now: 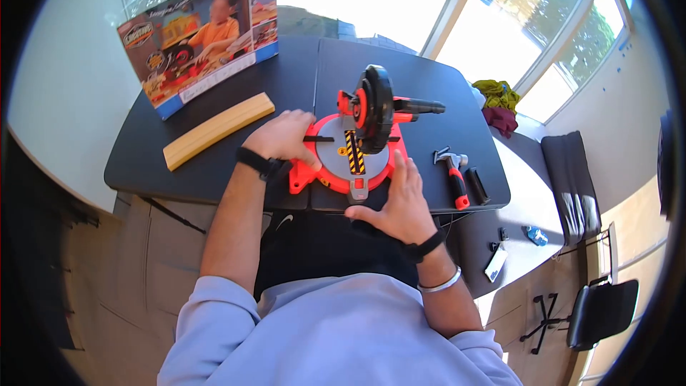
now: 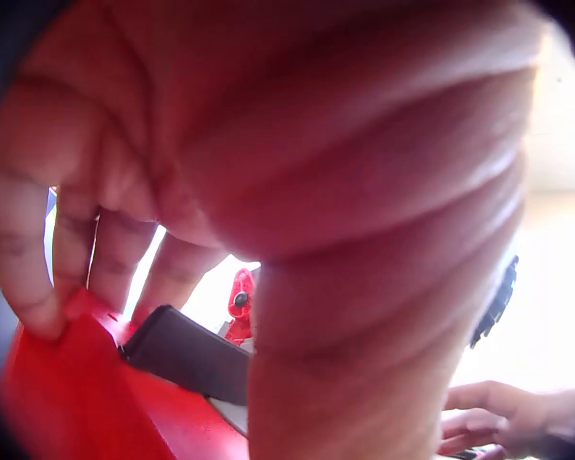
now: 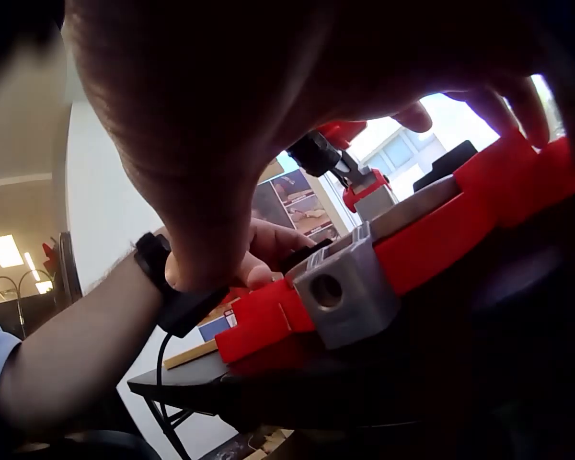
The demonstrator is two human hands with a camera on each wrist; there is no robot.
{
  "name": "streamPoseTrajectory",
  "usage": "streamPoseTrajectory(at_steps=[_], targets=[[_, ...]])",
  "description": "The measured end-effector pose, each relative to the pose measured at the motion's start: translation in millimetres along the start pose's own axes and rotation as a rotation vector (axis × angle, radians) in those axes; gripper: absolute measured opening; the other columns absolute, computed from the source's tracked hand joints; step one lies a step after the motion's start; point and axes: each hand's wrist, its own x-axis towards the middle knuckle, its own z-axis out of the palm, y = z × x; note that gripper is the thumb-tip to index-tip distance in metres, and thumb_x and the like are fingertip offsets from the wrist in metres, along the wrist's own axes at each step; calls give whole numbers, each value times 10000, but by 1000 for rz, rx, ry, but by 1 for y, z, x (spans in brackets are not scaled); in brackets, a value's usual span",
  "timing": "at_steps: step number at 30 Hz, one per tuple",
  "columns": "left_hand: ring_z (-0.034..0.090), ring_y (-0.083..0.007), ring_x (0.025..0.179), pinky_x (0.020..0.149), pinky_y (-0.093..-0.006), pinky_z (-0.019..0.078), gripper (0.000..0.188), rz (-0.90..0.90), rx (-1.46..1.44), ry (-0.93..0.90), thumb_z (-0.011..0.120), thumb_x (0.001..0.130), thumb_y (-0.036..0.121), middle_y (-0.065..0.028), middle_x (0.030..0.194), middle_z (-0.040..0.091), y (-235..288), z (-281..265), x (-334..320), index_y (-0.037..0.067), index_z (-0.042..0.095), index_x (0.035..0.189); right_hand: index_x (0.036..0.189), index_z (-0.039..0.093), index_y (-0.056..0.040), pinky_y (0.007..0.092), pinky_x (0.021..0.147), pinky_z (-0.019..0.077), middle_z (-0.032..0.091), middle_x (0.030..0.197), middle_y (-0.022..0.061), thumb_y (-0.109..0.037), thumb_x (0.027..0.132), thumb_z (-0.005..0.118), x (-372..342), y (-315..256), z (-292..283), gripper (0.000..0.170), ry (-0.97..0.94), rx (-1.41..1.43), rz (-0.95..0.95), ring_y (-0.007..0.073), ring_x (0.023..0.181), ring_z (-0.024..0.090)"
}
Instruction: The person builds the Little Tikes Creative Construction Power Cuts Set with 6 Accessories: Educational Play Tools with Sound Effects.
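A red and grey toy miter saw (image 1: 336, 150) stands at the table's near side, its round black blade (image 1: 379, 107) raised over the grey turntable. My left hand (image 1: 284, 137) grips the left side of the red base, thumb on the near part and fingers farther back. In the left wrist view, those fingers (image 2: 31, 287) reach the red edge beside a black fence piece (image 2: 187, 355). My right hand (image 1: 401, 207) is spread at the base's front right corner, its fairly straight fingers along the red edge. Its thumb points left near the grey front tab (image 1: 359, 189).
A curved wooden plank (image 1: 218, 131) lies on the black table (image 1: 429, 86), left of the saw. Behind it stands a picture box (image 1: 200, 36). A toy hammer (image 1: 456, 179) and a black piece (image 1: 477, 184) lie at the right. Beyond are a grey bench and an office chair (image 1: 604, 314).
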Motion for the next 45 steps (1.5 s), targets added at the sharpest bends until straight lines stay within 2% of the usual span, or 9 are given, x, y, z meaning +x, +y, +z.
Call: streamPoseTrajectory(at_steps=[7,15,26,28,31,33,35,38,45], targets=[[483,-396,1484,1235,-442,413,1209,-20,-29,-74,1029,578,456,-244,1538,566,6,-3,-3,-38,506,1549,1576,382,88,615,1002,511,381,1534,454,-778,642,898,17,-18,6,1375,-55,-148,234,550,1427,449],[405,-378,1561,1279,-409,362,1385,-35,-13,-81,1041,546,502,-249,1664,428,2,2,-4,-97,382,1606,1488,480,92,512,945,546,547,1311,218,-548,683,924,17,8,7,1120,12,-83,135,386,1239,543],[488,-391,1481,1224,-425,413,1270,-29,-121,-80,1060,536,449,-250,1542,538,4,-3,-4,-77,461,1526,1338,663,1,464,956,559,649,1195,165,-379,781,932,26,23,-23,726,7,-15,39,368,1142,620],[503,-395,1463,1211,-430,423,1228,-34,-146,-86,1062,536,431,-246,1516,557,7,-6,-5,-68,486,1499,1217,736,-29,470,933,569,682,1135,154,-393,795,923,37,17,-45,588,-4,-27,60,368,1072,661],[506,-391,1461,1207,-429,427,1192,-8,-141,-84,1062,543,396,-242,1514,559,3,0,-3,-65,500,1487,859,644,-32,491,783,533,647,955,150,-403,865,884,67,-3,-86,442,441,20,-150,379,910,648],[512,-388,1457,1203,-424,433,1162,33,-115,-31,1058,562,375,-237,1511,563,-9,7,1,-69,507,1484,959,680,-23,481,842,540,660,983,157,-399,915,845,82,-16,-104,413,477,47,-124,389,937,644],[519,-383,1453,1197,-427,440,1140,5,-76,-19,1059,568,351,-229,1501,574,-1,4,-3,-67,514,1478,1079,702,-18,487,982,538,712,1136,190,-343,999,766,99,-22,-107,340,623,120,-365,424,1115,661],[507,-380,1471,1209,-427,439,1185,-65,-99,-80,1064,557,338,-236,1524,568,18,-8,-7,-67,494,1514,1166,715,-14,499,1111,498,714,1299,217,-263,1070,666,114,-10,-87,271,563,-46,-420,452,1323,609],[503,-386,1476,1220,-418,431,1258,-72,-116,-60,1070,554,355,-252,1555,547,13,-4,-7,-79,444,1555,1212,701,24,521,1169,465,713,1324,217,-266,1137,558,79,3,-62,332,328,209,-222,488,1423,540]])
